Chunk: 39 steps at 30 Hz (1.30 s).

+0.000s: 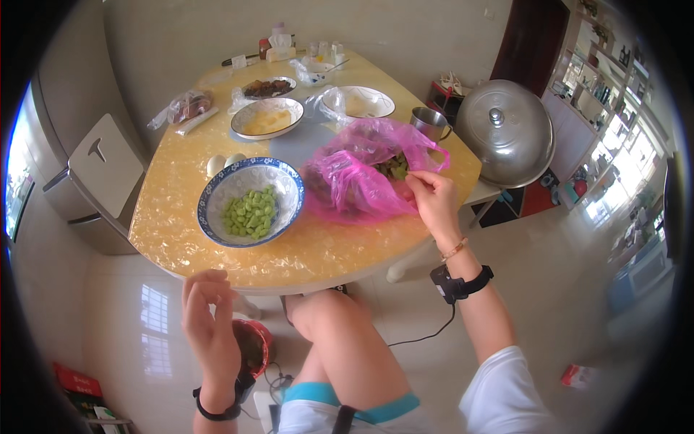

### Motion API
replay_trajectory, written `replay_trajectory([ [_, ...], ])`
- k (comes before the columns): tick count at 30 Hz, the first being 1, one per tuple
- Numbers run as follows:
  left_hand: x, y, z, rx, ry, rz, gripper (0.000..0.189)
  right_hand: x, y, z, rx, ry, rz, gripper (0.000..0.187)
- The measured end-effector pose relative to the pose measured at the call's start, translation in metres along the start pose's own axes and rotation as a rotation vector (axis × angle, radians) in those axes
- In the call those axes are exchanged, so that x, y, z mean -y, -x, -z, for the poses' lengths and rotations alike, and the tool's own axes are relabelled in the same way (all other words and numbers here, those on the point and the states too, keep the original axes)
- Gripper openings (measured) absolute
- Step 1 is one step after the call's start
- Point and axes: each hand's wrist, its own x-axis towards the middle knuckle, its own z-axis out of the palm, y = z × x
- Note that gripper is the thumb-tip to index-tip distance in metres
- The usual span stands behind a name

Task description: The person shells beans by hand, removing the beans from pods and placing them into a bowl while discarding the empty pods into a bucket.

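A blue-rimmed patterned bowl point(250, 202) near the table's front holds shelled green beans point(250, 215). Right of it lies a pink plastic bag point(355, 184), its mouth open on dark green pods point(394, 166). My right hand point(432, 198) is at the bag's right edge, thumb and forefinger together at a green piece; whether it grips the piece is unclear. My left hand point(209, 317) is raised in front of the table's front edge, above a red bin point(263, 347) on the floor, with its fingers curled loosely. Nothing can be made out in it.
Two eggs point(216, 165) lie behind the bowl. Farther back on the yellow table point(179, 228) are a bowl of yellow food point(267, 118), a white dish point(359, 102), a plate of dark food point(268, 88) and a metal mug point(430, 125). A large metal lid point(505, 135) stands at right.
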Motion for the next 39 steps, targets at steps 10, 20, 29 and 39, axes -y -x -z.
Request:
replay_trajectory([
  [10, -0.017, 0.026, -0.017, 0.147, 0.184, 0.193, 0.010, 0.025, 0.017, 0.013, -0.161, 0.206, 0.297, 0.015],
  [20, -0.046, 0.046, -0.036, 0.657, 0.619, 0.488, 0.036, 0.118, 0.156, 0.007, 0.326, 0.078, 0.752, 0.044],
  [29, -0.028, 0.071, -0.035, 0.613, 0.550, 0.728, 0.023, 0.095, 0.197, -0.013, 0.432, -0.051, 0.573, 0.041],
  [39, -0.030, 0.063, -0.034, 0.659, 0.682, 0.828, 0.014, 0.095, 0.198, -0.016, 0.410, -0.022, 0.694, 0.043],
])
